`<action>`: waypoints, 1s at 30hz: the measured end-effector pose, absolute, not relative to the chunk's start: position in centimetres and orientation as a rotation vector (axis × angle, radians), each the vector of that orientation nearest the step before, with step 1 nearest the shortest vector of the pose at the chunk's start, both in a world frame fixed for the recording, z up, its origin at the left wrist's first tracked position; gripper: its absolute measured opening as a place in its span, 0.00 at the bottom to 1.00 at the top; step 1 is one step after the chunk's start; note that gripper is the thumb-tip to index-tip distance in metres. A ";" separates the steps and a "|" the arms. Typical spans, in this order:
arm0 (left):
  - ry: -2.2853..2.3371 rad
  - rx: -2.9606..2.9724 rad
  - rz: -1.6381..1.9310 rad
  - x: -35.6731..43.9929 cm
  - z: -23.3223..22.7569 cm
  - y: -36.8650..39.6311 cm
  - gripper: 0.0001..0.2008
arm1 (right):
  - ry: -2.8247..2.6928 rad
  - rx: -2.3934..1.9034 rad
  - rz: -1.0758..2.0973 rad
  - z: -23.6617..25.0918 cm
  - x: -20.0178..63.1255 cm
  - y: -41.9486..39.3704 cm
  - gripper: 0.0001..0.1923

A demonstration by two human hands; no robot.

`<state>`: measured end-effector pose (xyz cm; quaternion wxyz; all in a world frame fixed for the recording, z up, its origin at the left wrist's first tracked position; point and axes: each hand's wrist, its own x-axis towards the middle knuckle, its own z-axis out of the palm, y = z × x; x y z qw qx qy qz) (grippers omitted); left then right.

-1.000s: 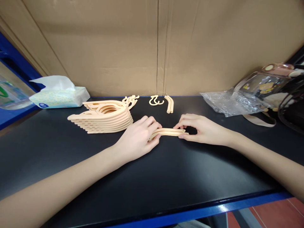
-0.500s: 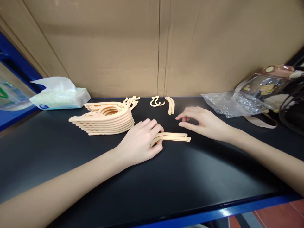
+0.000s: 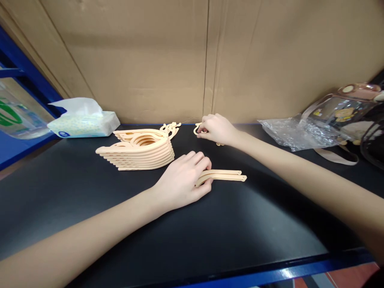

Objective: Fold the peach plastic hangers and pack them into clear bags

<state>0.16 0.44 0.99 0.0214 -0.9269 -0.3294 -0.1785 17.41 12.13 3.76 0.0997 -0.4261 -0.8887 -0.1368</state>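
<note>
My left hand (image 3: 183,180) rests on the black tabletop (image 3: 180,232) and pinches the near end of a folded pair of peach plastic hanger arms (image 3: 223,175). My right hand (image 3: 216,129) reaches to the back of the table, and its fingers close around a small peach hook piece (image 3: 197,128). A second pair of hanger arms lies mostly hidden under that hand. A stack of several assembled peach hangers (image 3: 139,150) sits left of both hands, its hooks (image 3: 171,127) pointing toward the back.
A tissue pack (image 3: 84,120) lies at the back left. Crumpled clear plastic (image 3: 295,134) and a transparent bag with a strap (image 3: 345,112) sit at the right. A cardboard wall (image 3: 195,56) closes the back. The blue table edge (image 3: 285,272) runs along the front.
My right hand let go of the hanger arms' right end and moved back and left to the hook piece. My left hand stayed on the arms.
</note>
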 end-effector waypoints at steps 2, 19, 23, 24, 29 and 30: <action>-1.025 -2.879 -0.548 0.1 1.0 0.4 0.05 | -2.626 -1.284 -0.416 3.4 16.7 12.8 0.13; -1.023 -2.916 -0.530 0.0 1.0 0.2 0.04 | -2.504 -1.153 -0.270 4.6 19.1 5.8 0.09; -0.985 -2.973 -0.527 0.1 0.9 0.0 0.03 | -2.502 -1.176 -0.113 3.4 21.9 2.6 0.06; -0.983 -2.984 -0.521 0.1 0.9 0.0 0.03 | -2.497 -1.197 -0.106 3.1 22.5 2.1 0.06; -0.993 -2.993 -0.515 0.3 1.0 0.0 0.04 | -2.522 -1.268 -0.131 2.4 23.5 1.1 0.07; -0.997 -2.985 -0.516 0.3 1.0 0.0 0.04 | -2.525 -1.274 -0.146 2.4 23.5 1.1 0.07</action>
